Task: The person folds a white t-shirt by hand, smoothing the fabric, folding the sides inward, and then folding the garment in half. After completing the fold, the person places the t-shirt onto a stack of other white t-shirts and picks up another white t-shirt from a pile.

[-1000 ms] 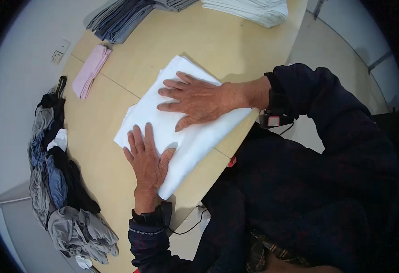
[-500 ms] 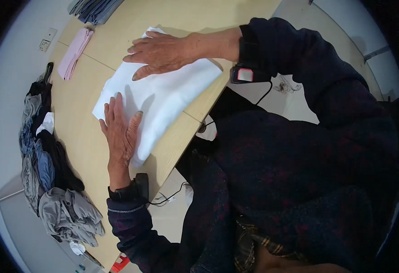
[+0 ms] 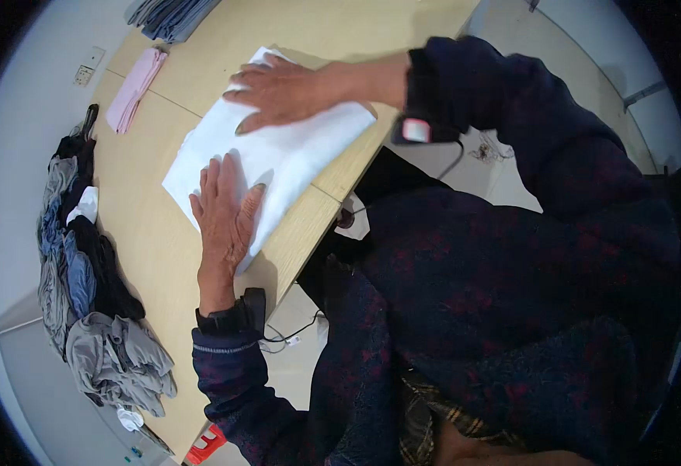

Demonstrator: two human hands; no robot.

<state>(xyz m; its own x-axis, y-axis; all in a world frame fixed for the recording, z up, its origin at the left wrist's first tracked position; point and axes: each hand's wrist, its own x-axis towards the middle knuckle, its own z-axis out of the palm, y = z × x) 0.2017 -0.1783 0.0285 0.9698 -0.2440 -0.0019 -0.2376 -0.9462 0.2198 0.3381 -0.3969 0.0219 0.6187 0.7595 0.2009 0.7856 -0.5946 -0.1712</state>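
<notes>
A person in a dark, patterned jacket sits or stands at a pale wooden surface (image 3: 161, 256), pressing both bare hands onto a white cloth (image 3: 301, 155). The cloth lies flat, seemingly folded, with one corner just beside the surface's near edge. The left hand (image 3: 224, 217) rests palm down on its left part, the grip flat and spread, fingers apart and thumb pointing out toward the middle. The right hand (image 3: 286, 92) lies across the farther part, also palm down, its grip loose with fingers spread rather than clamped on fabric. A black band with a small device (image 3: 416, 130) sits at the right wrist, slightly blurred to my eye. Beyond the white cloth, well apart from it, I see a pink folded cloth (image 3: 136, 91), and past that a stack of grey and dark garments (image 3: 171, 17). Along the person's left runs a loose row of clothing: black garments (image 3: 103, 268), a blue garment (image 3: 80, 272), a small white piece (image 3: 84, 204) and a crumpled grey garment (image 3: 115, 353).
</notes>
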